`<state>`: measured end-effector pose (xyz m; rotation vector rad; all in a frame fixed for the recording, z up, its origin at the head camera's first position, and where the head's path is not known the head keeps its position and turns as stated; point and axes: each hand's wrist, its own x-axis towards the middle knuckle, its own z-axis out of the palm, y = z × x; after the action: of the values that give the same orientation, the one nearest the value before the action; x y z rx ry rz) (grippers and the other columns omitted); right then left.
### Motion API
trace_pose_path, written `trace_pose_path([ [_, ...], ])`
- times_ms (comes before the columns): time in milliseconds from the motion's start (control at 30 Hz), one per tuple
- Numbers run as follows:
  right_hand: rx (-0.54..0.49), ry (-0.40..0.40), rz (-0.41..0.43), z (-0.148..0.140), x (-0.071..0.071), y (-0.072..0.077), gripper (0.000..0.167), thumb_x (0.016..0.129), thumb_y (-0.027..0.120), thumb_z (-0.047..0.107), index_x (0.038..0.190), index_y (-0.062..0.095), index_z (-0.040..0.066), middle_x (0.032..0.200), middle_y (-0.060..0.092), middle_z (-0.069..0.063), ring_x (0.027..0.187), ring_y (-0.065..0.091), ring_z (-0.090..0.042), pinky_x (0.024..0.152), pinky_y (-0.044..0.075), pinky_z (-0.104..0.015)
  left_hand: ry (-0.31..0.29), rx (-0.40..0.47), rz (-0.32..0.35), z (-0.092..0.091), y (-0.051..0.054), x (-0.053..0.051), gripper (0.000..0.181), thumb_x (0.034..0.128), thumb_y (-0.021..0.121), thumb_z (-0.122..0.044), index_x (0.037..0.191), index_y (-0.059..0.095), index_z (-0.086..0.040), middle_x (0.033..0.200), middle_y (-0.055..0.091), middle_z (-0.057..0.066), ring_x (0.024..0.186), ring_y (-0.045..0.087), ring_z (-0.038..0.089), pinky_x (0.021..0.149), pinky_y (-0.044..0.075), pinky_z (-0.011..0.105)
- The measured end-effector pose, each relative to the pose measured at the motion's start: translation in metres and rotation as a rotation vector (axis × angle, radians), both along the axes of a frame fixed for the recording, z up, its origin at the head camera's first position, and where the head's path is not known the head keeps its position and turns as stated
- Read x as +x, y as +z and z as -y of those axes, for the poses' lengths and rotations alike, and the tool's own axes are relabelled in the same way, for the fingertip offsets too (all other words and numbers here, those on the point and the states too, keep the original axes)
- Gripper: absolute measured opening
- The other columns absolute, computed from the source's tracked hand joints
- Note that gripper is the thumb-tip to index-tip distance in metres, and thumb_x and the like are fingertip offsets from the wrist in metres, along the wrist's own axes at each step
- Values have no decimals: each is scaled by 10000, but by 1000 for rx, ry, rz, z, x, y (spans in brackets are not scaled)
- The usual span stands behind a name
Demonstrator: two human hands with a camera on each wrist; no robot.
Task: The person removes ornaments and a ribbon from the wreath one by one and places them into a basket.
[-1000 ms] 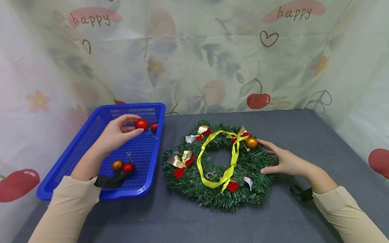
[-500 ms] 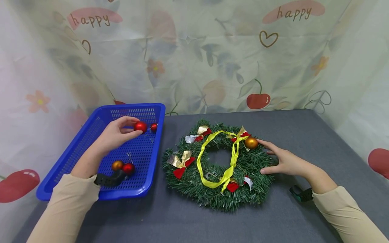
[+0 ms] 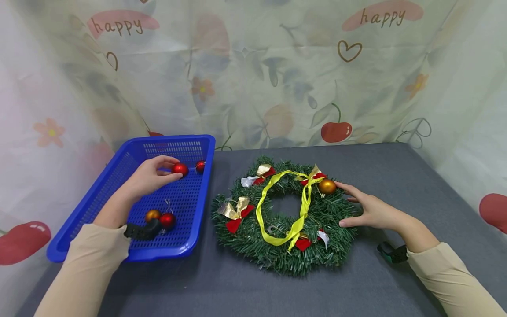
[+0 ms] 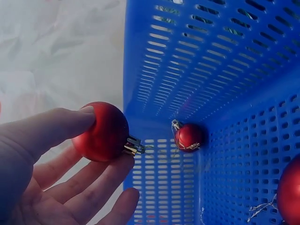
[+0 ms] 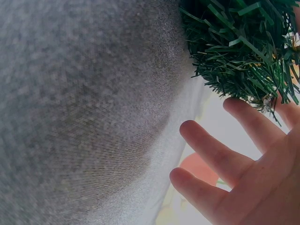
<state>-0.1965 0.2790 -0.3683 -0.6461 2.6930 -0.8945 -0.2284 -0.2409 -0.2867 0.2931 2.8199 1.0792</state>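
Over the blue basket (image 3: 198, 224), my left hand (image 3: 147, 177) pinches a red ball (image 3: 180, 169) between thumb and fingers. The left wrist view shows that red ball (image 4: 104, 132) with its metal cap pointing away from the palm. Another red ball (image 3: 200, 166) lies by the basket's right wall. My right hand (image 3: 372, 211) rests at the right edge of the green wreath (image 3: 253, 237), fingers spread, a fingertip beside a gold ball (image 3: 327, 186) on it. In the right wrist view several fingers of the hand (image 5: 253, 173) are extended below the wreath (image 5: 234, 47).
Lower in the basket lie a gold ball (image 3: 152, 215) and a red ball (image 3: 168, 220). The wreath carries a yellow ribbon (image 3: 259, 211) and several bows, such as a gold and red one (image 3: 240, 207). A patterned curtain (image 3: 245, 79) hangs behind the grey table (image 3: 253, 295).
My left hand has moved slightly left and toward me with the red ball, away from the ball at the basket's right wall. My right hand and the wreath have stayed in place.
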Motion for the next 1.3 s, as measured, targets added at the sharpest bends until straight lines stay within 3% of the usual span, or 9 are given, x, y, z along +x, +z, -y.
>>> trace_pose_path([
  [300,1,-6,14,1,1,2,969,786,720,405,1508,108,201,1503,218,-265,1276,378,-512,943,382,-643,-23,-45,15,0,0,1,510,915,592,-288,1306,462,12,1300,507,288,1180,519,444,958,455,528],
  [600,-4,0,8,1,3,4,966,786,725,389,1507,113,193,1498,225,-269,1275,379,-512,944,381,-643,-30,-52,-13,1,-4,-1,480,910,593,-265,1288,478,7,1265,544,278,1149,545,436,900,496,482],
  [800,-4,5,1,1,3,4,968,787,724,390,1508,109,191,1492,228,-280,1268,379,-520,939,383,-643,-45,-17,-24,-5,5,5,480,922,579,-305,1293,484,-17,1283,544,251,1171,544,414,942,473,507],
  [1000,-11,7,4,1,2,2,964,789,722,389,1508,112,189,1500,216,-272,1273,375,-518,949,388,-633,-87,16,-72,-31,19,18,413,928,571,-284,1260,520,-43,1257,577,209,1138,586,362,933,488,484],
  [1300,-12,6,9,0,1,2,964,792,723,375,1508,107,180,1502,207,-274,1271,373,-524,949,388,-632,-258,40,-131,-88,31,36,339,908,608,-243,1220,567,-118,1244,600,103,1092,628,266,891,520,429],
])
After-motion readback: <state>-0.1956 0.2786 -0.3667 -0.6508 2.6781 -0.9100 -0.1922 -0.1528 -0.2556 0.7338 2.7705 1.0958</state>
